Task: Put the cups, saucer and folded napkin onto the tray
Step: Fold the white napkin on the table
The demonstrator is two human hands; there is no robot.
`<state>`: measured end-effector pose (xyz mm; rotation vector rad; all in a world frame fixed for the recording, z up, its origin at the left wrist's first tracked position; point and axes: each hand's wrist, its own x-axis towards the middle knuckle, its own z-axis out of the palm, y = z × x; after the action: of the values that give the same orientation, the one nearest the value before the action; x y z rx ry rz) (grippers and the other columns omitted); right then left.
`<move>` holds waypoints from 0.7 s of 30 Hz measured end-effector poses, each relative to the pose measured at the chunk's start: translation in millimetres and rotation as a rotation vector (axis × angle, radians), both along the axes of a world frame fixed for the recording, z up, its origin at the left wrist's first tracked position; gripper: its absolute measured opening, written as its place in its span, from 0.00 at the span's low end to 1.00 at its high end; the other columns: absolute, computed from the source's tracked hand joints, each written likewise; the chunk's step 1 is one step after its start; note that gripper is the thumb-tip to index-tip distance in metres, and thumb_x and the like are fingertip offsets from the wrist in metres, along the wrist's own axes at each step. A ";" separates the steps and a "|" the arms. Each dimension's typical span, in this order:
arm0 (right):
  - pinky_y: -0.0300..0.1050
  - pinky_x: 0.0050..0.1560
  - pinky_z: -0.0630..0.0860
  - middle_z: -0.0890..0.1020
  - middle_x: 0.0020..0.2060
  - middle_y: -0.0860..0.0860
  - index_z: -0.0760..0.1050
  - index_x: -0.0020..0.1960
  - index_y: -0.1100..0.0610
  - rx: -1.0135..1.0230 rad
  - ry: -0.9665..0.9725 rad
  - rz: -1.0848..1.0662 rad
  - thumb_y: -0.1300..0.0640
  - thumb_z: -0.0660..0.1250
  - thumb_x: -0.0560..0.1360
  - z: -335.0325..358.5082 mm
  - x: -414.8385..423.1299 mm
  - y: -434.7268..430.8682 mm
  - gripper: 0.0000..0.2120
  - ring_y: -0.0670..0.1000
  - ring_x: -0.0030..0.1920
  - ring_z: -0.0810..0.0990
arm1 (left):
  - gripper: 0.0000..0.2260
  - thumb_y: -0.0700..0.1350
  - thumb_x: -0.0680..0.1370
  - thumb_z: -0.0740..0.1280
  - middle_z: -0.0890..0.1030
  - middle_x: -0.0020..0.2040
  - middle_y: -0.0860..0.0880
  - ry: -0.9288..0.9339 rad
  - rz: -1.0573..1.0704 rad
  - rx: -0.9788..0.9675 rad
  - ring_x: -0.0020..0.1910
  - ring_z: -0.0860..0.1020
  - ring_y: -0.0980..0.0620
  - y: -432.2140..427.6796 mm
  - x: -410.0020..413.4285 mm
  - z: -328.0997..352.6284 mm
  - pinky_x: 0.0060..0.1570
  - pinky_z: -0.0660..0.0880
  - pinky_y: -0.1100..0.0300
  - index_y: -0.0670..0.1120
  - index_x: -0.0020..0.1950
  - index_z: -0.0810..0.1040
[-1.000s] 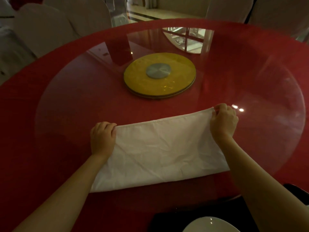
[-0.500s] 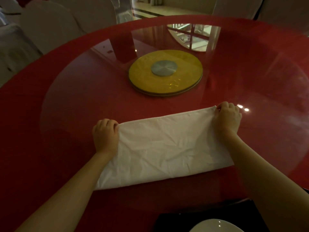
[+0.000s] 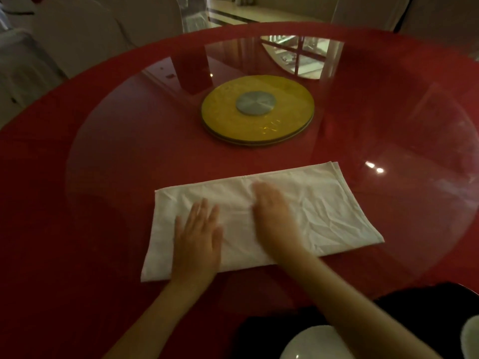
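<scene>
- Napkin [image 3: 261,218]: white cloth, folded to a long rectangle, lying flat on the glass in the lower middle of the frame; long axis runs left to right, right end tilted slightly up-frame. Creased, layered edges visible at its upper right corner.
- Left hand [image 3: 197,237]: flat, palm down, fingers spread, pressing on the left part of the napkin. Gripping nothing.
- Right hand [image 3: 272,208]: on the napkin's middle, just beside the left hand; looks flat and palm down, but motion-blurred (fingers not separable, so I cannot tell more than that it grips nothing evident).
- Step in hand, by judgement: smoothing the fold, with folding likely unfinished; the napkin is not yet on the tray.
- Tray [image 3: 259,330]: dark, at the bottom right of the frame, partly hidden under the right forearm, well clear of the napkin's near edge.
- On the tray: a white saucer [image 3: 311,344] cut off by the bottom edge; a pale rounded rim at the far right edge, possibly a cup [image 3: 473,332] (too cropped to be sure).
- Next move calls for: either another fold, or a pinch at both ends to lift the cloth without opening the layers, then a short carry toward the bottom right onto bare tray.
- Surroundings: red table [image 3: 51,203] with glass top; yellow turntable [image 3: 259,112] in the upper middle, well apart from the napkin.
</scene>
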<state>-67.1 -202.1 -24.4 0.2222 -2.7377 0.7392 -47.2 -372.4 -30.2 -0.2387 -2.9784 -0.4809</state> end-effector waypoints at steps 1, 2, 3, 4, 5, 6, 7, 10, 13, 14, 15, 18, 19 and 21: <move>0.54 0.72 0.55 0.69 0.69 0.60 0.63 0.70 0.63 0.070 -0.091 0.143 0.57 0.53 0.78 -8.5 13.7 -18.6 0.22 0.60 0.71 0.65 | 0.23 0.54 0.80 0.44 0.48 0.77 0.49 -0.085 -0.005 -0.094 0.75 0.43 0.53 0.5 7.2 -10.0 0.72 0.40 0.47 0.52 0.75 0.48; 0.53 0.73 0.46 0.62 0.73 0.57 0.57 0.73 0.60 0.142 -0.182 0.230 0.52 0.47 0.79 -15.9 23.9 -29.7 0.24 0.56 0.75 0.56 | 0.24 0.55 0.79 0.41 0.42 0.77 0.51 -0.134 0.002 -0.177 0.74 0.38 0.54 -1.0 8.5 -19.3 0.72 0.38 0.48 0.53 0.74 0.41; 0.51 0.73 0.39 0.56 0.75 0.55 0.53 0.75 0.58 0.207 -0.235 0.250 0.47 0.42 0.79 -21.3 30.7 -33.4 0.27 0.53 0.76 0.49 | 0.24 0.56 0.79 0.40 0.40 0.76 0.51 -0.153 0.008 -0.221 0.73 0.35 0.54 -3.1 6.0 -24.4 0.72 0.38 0.48 0.53 0.73 0.38; 0.50 0.73 0.35 0.53 0.76 0.53 0.50 0.75 0.56 0.248 -0.249 0.231 0.43 0.39 0.78 -24.8 32.6 -30.5 0.29 0.51 0.76 0.45 | 0.24 0.56 0.79 0.40 0.39 0.77 0.52 -0.159 0.013 -0.224 0.72 0.34 0.56 -5.9 2.0 -26.6 0.73 0.38 0.48 0.53 0.73 0.37; 0.50 0.73 0.34 0.51 0.76 0.51 0.48 0.76 0.54 0.278 -0.252 0.200 0.40 0.38 0.77 -26.7 32.1 -23.9 0.31 0.50 0.76 0.43 | 0.25 0.55 0.80 0.42 0.40 0.77 0.52 -0.161 0.020 -0.201 0.72 0.35 0.57 -9.0 -1.2 -27.2 0.73 0.38 0.48 0.52 0.74 0.38; 0.50 0.73 0.33 0.49 0.76 0.50 0.46 0.76 0.52 0.303 -0.256 0.168 0.39 0.38 0.77 -28.3 31.8 -15.0 0.31 0.49 0.76 0.41 | 0.25 0.55 0.80 0.44 0.42 0.77 0.52 -0.165 0.031 -0.184 0.73 0.36 0.57 -13.0 -2.3 -27.8 0.73 0.38 0.49 0.51 0.75 0.39; 0.49 0.73 0.33 0.47 0.76 0.49 0.44 0.76 0.51 0.323 -0.270 0.135 0.38 0.39 0.77 -29.8 32.2 -4.6 0.31 0.49 0.75 0.40 | 0.26 0.56 0.80 0.45 0.43 0.77 0.52 -0.168 0.050 -0.178 0.74 0.38 0.57 -18.1 -1.6 -28.4 0.73 0.38 0.49 0.50 0.75 0.40; 0.49 0.72 0.33 0.43 0.76 0.48 0.38 0.74 0.49 0.360 -0.338 0.003 0.37 0.39 0.76 -30.8 31.9 35.9 0.31 0.48 0.75 0.38 | 0.28 0.59 0.79 0.45 0.44 0.77 0.51 -0.160 0.114 -0.200 0.76 0.41 0.54 -39.0 2.1 -29.6 0.74 0.39 0.50 0.48 0.75 0.41; 0.50 0.73 0.34 0.41 0.76 0.48 0.35 0.73 0.50 0.360 -0.420 -0.164 0.37 0.39 0.77 -26.8 32.4 84.1 0.31 0.47 0.74 0.37 | 0.30 0.61 0.78 0.44 0.44 0.77 0.49 -0.163 0.130 -0.215 0.76 0.41 0.52 -51.8 2.9 -28.4 0.74 0.40 0.52 0.47 0.75 0.42; 0.51 0.74 0.35 0.40 0.76 0.49 0.36 0.74 0.51 0.353 -0.440 -0.212 0.37 0.38 0.77 -25.1 33.6 98.7 0.31 0.46 0.74 0.37 | 0.31 0.61 0.78 0.44 0.44 0.77 0.49 -0.165 0.134 -0.215 0.76 0.42 0.52 -53.5 3.0 -28.0 0.74 0.40 0.52 0.47 0.75 0.42; 0.51 0.74 0.35 0.40 0.76 0.49 0.36 0.74 0.52 0.355 -0.450 -0.254 0.38 0.38 0.77 -23.6 35.4 111.0 0.32 0.47 0.74 0.37 | 0.31 0.61 0.78 0.44 0.44 0.77 0.49 -0.170 0.141 -0.212 0.76 0.42 0.52 -54.6 3.1 -27.9 0.74 0.40 0.52 0.46 0.75 0.42; 0.51 0.74 0.34 0.42 0.76 0.51 0.38 0.75 0.55 0.346 -0.450 -0.342 0.39 0.38 0.78 -19.9 40.1 126.8 0.32 0.49 0.75 0.38 | 0.31 0.61 0.78 0.44 0.43 0.78 0.49 -0.190 0.162 -0.211 0.76 0.41 0.53 -57.1 2.7 -26.1 0.74 0.39 0.50 0.46 0.75 0.42; 0.51 0.74 0.35 0.44 0.76 0.53 0.39 0.75 0.56 0.321 -0.445 -0.372 0.41 0.40 0.78 -18.7 41.3 126.4 0.31 0.50 0.76 0.39 | 0.31 0.61 0.78 0.44 0.43 0.78 0.48 -0.203 0.169 -0.231 0.76 0.41 0.52 -57.1 2.3 -24.6 0.74 0.39 0.50 0.46 0.75 0.42; 0.53 0.75 0.43 0.51 0.76 0.57 0.47 0.75 0.60 0.238 -0.407 -0.470 0.45 0.46 0.80 -14.8 44.2 122.3 0.29 0.55 0.76 0.47 | 0.30 0.60 0.78 0.43 0.43 0.78 0.47 -0.231 0.188 -0.273 0.76 0.41 0.51 -52.3 0.8 -19.7 0.73 0.38 0.49 0.44 0.75 0.42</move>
<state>-22.8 -79.8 -39.3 -0.5674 -3.0695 0.3543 -46.5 -424.7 -49.9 0.0804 -3.2439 -0.0839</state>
